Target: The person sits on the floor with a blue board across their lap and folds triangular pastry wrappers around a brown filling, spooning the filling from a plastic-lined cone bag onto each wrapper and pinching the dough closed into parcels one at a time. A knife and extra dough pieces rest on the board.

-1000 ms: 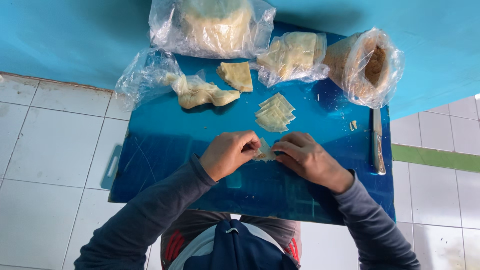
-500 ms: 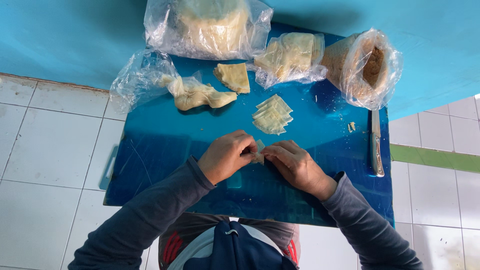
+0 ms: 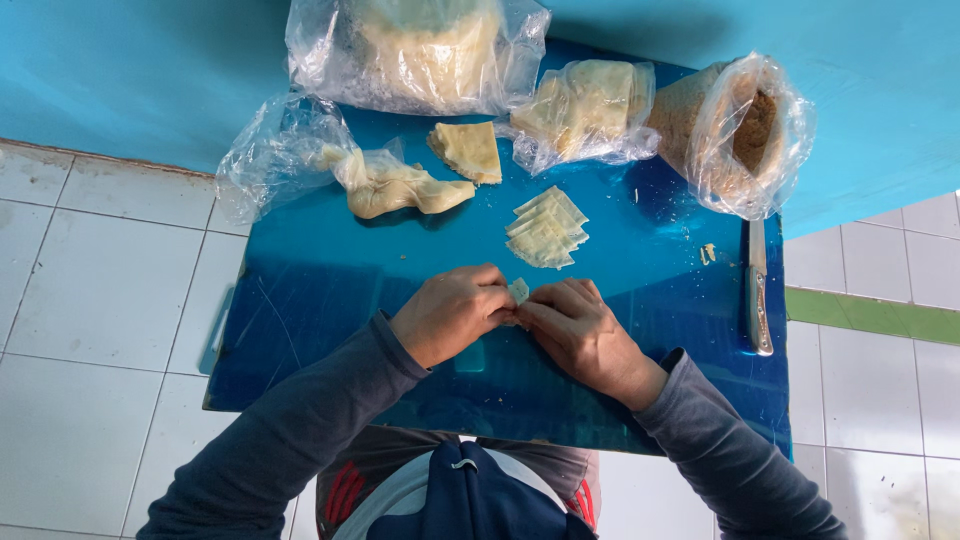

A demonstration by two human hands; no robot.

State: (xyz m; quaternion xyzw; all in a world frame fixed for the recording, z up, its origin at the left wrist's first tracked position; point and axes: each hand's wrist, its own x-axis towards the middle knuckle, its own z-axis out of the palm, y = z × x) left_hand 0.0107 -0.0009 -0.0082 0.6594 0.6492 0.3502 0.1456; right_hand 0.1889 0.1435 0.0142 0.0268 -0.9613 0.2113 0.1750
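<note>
Small pale pastry piece (image 3: 518, 291) pinched between fingertips of both hands, just above middle of blue surface (image 3: 300, 300). Left hand (image 3: 452, 312) and right hand (image 3: 580, 333) pressed together, both closed on the piece. Just beyond, fanned stack of cut pastry strips (image 3: 545, 229). Farther back, folded wedge of pastry (image 3: 468, 150), crumpled dough lump (image 3: 400, 187) beside clear plastic bag (image 3: 270, 150). Along far edge, bagged pastry sheets (image 3: 420, 50), smaller bagged pastry (image 3: 585, 108), bag of brown filling (image 3: 745, 130). Knife (image 3: 758, 285) lying at right edge.
</note>
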